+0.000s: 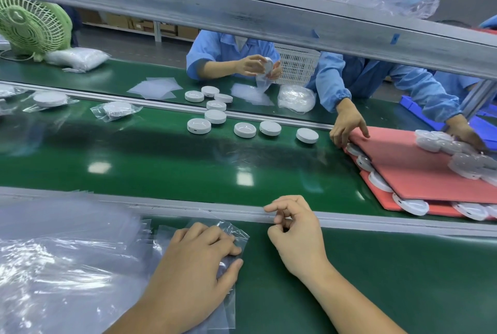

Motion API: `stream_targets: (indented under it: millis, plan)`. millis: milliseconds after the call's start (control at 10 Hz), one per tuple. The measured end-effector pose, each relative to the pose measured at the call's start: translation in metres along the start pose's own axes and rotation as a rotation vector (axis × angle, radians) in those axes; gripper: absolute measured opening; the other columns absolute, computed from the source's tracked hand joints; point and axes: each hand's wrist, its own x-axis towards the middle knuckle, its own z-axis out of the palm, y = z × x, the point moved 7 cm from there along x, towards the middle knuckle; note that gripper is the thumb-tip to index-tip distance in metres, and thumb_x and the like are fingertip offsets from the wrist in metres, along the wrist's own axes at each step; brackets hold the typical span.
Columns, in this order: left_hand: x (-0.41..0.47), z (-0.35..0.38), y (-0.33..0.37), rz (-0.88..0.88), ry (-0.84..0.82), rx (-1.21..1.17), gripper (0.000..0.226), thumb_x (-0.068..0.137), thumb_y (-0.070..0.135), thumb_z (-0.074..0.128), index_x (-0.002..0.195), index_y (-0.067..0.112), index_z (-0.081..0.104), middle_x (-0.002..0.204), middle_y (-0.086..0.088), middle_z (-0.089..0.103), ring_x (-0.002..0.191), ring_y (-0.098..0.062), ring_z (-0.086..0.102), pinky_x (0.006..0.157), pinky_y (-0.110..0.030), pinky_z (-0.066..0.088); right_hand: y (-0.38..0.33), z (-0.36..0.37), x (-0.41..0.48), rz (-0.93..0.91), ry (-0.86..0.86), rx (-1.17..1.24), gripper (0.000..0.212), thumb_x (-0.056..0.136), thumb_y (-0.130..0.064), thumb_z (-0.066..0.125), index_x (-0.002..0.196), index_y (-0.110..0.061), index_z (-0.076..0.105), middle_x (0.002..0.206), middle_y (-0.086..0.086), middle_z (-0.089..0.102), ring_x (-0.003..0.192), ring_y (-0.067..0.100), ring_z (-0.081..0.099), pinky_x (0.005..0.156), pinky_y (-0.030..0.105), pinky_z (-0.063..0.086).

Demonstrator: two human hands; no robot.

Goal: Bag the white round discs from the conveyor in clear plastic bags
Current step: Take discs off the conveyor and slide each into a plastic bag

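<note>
Discs (244, 129) lay loose on the belt (161, 167), five of them in a ragged row close to its far rail, and four more sat just beyond that rail on the far side of the belt. Two bagged discs (117, 110) rested on the belt toward its left end, each in its own clear wrapper. At the right end of the belt two red sheets (419, 169) lay stacked at a slant, with several discs wedged between them and a heap on top too crowded to count. On the near side of the belt the left hand (200, 253) lay on one clear bag (236, 234), fingers flat over the plastic and thumb closing from below, so that the bag was pinched between them. The right hand (295, 234) rested at the belt's near rail, apart from the bag, its fingers loosely curled with nothing in them. One thick pile of bags (59, 253) spread along the near side of the belt, left of the left hand. Across the belt a worker (220, 48) held a single disc in both hands, and a second worker (357, 78) reached one hand to the red sheets. One green fan (32, 24) and one white basket (295, 64) stood on the far side of the belt.
</note>
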Motion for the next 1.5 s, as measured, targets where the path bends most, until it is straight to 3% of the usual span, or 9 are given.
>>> stream_targets:
  millis: [400, 700, 1200, 1500]
  plan:
    - [0.0010, -0.0021, 0.0010, -0.001, 0.010, -0.014, 0.024, 0.086, 0.057, 0.050, 0.092, 0.045, 0.070, 0.095, 0.031, 0.060, 0.093, -0.002, 0.055, 0.081, -0.028, 0.045, -0.0012, 0.0000, 0.0011, 0.002, 0.006, -0.008, 0.062, 0.072, 0.022, 0.053, 0.080, -0.036, 0.073, 0.095, -0.017, 0.057, 0.070, 0.008, 0.055, 0.067, 0.014, 0.045]
    - [0.0029, -0.0036, 0.0002, -0.003, 0.017, -0.023, 0.023, 0.085, 0.056, 0.051, 0.090, 0.044, 0.071, 0.095, 0.031, 0.060, 0.092, -0.002, 0.056, 0.081, -0.028, 0.046, -0.0037, 0.0007, 0.0027, -0.004, 0.001, 0.010, 0.059, 0.072, 0.024, 0.053, 0.083, -0.030, 0.074, 0.099, -0.002, 0.060, 0.070, 0.007, 0.054, 0.068, 0.016, 0.047]
    - [0.0025, -0.0046, 0.0025, -0.005, 0.004, -0.026, 0.025, 0.086, 0.057, 0.049, 0.090, 0.045, 0.071, 0.095, 0.031, 0.060, 0.093, -0.002, 0.055, 0.082, -0.027, 0.045, -0.0009, 0.0029, 0.0026, -0.023, -0.045, -0.028, 0.068, 0.070, 0.023, 0.051, 0.086, -0.039, 0.073, 0.095, -0.014, 0.058, 0.073, 0.011, 0.054, 0.067, 0.016, 0.045]
    - [0.0022, -0.0056, 0.0030, -0.009, 0.003, -0.032, 0.025, 0.086, 0.057, 0.050, 0.091, 0.044, 0.071, 0.095, 0.031, 0.060, 0.094, -0.002, 0.055, 0.082, -0.028, 0.046, -0.0043, 0.0014, 0.0008, -0.005, -0.061, -0.027, 0.065, 0.069, 0.026, 0.047, 0.082, -0.032, 0.074, 0.091, -0.013, 0.058, 0.073, 0.009, 0.053, 0.067, 0.015, 0.043]
